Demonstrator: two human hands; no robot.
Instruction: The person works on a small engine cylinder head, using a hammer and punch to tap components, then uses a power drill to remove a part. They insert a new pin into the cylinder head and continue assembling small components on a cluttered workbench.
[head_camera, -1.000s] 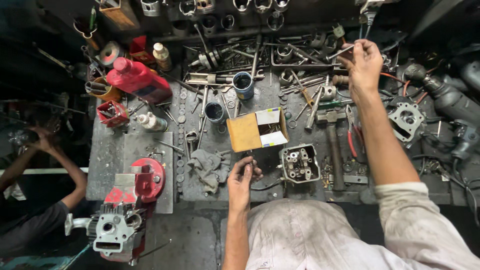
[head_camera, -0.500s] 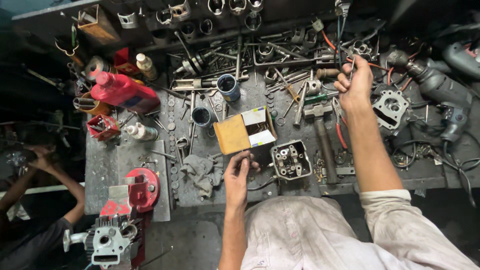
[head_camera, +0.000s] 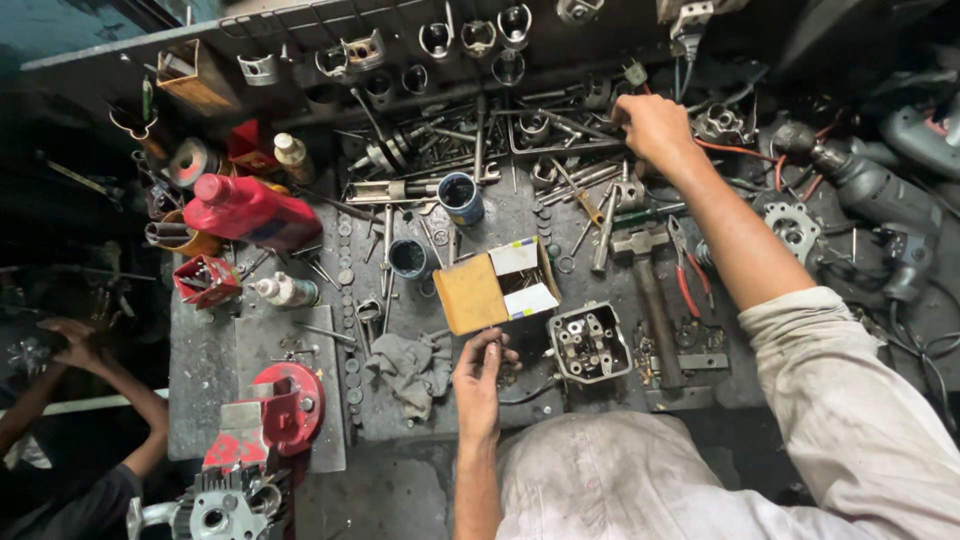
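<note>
The fingertips of the right hand were buried among scattered tools. What the left hand pinched was too small to be identified. A co-worker's arm was cut off by the left edge.

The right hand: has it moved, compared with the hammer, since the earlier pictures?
Yes. The right hand has shifted leftward over the bench, now above the hammer instead of to its right.

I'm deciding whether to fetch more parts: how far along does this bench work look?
Early to middle, I'd judge. Done: the cardboard box lies open and the cylinder head sits stripped on the bench. In hand: the left hand pinches something small beside it, while the right hand reaches among loose tools at the back. Left: nothing looks reassembled; the hammer lies unused.
</note>
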